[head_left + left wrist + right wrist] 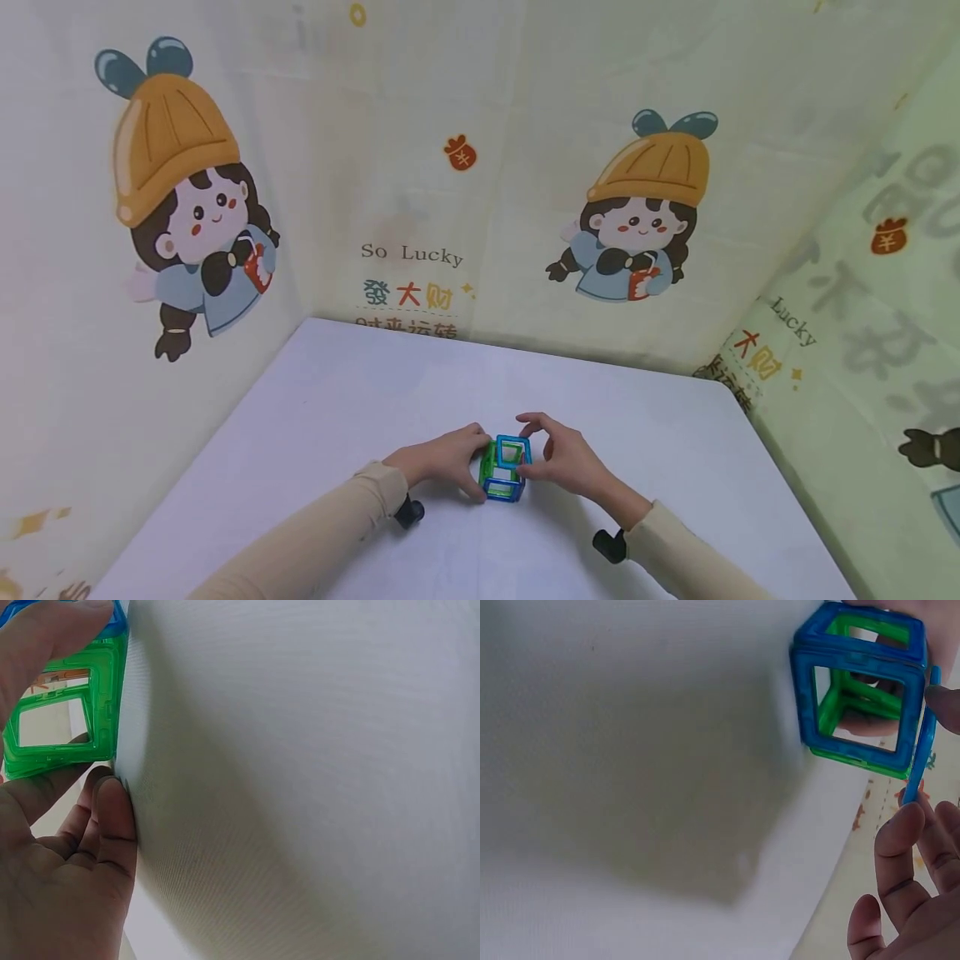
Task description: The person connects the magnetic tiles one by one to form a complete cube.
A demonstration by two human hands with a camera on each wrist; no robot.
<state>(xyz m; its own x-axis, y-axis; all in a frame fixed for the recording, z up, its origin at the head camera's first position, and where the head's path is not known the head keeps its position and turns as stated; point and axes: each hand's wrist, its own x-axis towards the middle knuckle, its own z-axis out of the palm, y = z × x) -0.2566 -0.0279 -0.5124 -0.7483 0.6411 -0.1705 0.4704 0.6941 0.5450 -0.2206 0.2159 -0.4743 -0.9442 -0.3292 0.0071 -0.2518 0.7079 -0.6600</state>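
Observation:
An open-framed cube of green and blue magnetic tiles (859, 658) stands on the white table. My left hand (448, 457) holds it from the left, thumb on the near side and fingers at the far side. In the left wrist view, its green tiles (105, 697) face the palm. My right hand (567, 457) pinches a lighter blue square tile (513, 438) between thumb and fingers. In the right wrist view this blue tile (924, 754) appears edge-on, close along one side of the cube. Whether they touch, I cannot tell.
The white table (360, 392) extends around both hands. Patterned cloth (517, 208) with cartoon figures hangs behind it and along both sides. A small black device sits at the left wrist (408, 511), another at the right wrist (610, 546).

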